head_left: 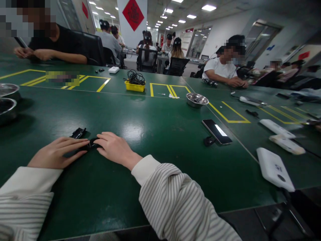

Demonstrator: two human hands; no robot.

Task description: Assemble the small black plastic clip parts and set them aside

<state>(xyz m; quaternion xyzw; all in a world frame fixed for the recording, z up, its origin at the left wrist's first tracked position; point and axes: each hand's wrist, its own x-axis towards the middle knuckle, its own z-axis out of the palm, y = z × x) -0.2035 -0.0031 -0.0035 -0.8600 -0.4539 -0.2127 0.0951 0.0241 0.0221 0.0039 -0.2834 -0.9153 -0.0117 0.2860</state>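
Between my two hands is a small, glossy black piece (92, 144), held low over the green table. My left hand (60, 152) grips its left end, the fingers pressed together. At the other end, my right hand (115, 147) pinches it between thumb and fingers. The fingers hide much of the piece, and its exact kind cannot be made out. Just behind my left fingertips lies another shiny black item (79, 133), apart from the held one.
A phone (217, 131) lies right of my hands, beside a coiled black item (209, 141). Farther back are a steel bowl (197, 103) and a yellow basket (135, 87) of black cables. White power banks (274, 167) line the right side. Co-workers sit across the table.
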